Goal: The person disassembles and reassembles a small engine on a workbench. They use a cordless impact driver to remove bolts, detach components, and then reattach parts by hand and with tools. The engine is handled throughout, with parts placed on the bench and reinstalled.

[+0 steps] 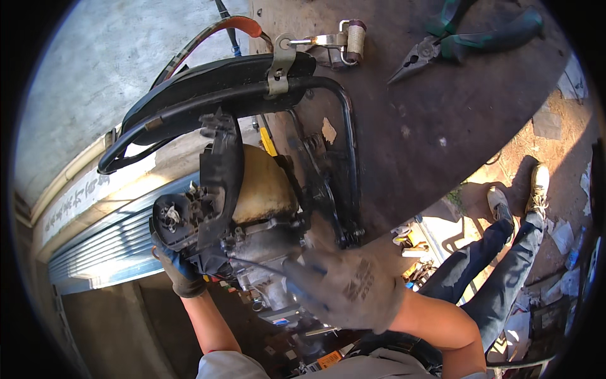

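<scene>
A small engine (255,249) with a cream plastic tank (265,183) is mounted on a black tubular frame (350,139) with a black back pad (208,91). My left hand (177,268), in a grey and blue glove, is closed round the lower edge of the black plastic housing (183,221) at the engine's left. Over the engine's near right side is my gloved right hand (347,284), its fingers blurred by motion. A thin dark shaft, like that of a screwdriver (255,265), runs from its fingers toward the housing's base. The tool's handle is hidden inside the hand.
Green-handled pliers (423,54) lie on the dark tabletop (429,132), near a metal bracket with a cord-wrapped roller (355,41). To the right, another person's legs (492,271) stretch across the sunlit ground. Several tools and parts (413,252) sit below the table edge.
</scene>
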`<state>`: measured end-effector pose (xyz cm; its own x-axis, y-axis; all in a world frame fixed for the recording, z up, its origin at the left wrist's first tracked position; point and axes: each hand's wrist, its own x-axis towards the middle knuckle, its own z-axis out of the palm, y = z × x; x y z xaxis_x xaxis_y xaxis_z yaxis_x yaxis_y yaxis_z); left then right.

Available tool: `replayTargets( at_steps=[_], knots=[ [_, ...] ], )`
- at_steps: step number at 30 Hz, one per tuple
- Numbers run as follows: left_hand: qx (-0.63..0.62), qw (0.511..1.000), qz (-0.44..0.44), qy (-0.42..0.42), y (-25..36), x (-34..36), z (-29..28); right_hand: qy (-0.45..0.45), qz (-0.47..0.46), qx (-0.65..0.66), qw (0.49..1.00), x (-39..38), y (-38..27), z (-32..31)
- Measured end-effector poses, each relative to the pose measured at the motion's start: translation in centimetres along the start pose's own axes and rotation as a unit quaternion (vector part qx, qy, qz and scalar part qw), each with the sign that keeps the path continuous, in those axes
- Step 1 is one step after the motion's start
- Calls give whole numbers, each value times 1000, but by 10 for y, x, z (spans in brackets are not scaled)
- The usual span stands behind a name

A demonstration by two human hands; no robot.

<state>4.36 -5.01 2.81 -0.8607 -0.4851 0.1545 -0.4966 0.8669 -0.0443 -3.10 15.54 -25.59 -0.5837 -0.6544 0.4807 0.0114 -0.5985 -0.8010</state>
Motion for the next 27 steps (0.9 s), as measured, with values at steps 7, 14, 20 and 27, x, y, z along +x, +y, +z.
replayTargets(
  at_steps=[7,14,20,27],
  knots=[
    [-140,988,-58,18,-26,-13,-15,-13,-13,62,998,-1,-6,-1],
    [-45,994,-73,63,6,-1,10,-16,-14,47,999,-6,-5,0],
    [-33,999,-11,13,5,-2,7,36,29,26,999,-4,-5,1],
    [-136,989,-59,3,1,2,9,208,243,255,913,75,-32,-42]
  ],
)
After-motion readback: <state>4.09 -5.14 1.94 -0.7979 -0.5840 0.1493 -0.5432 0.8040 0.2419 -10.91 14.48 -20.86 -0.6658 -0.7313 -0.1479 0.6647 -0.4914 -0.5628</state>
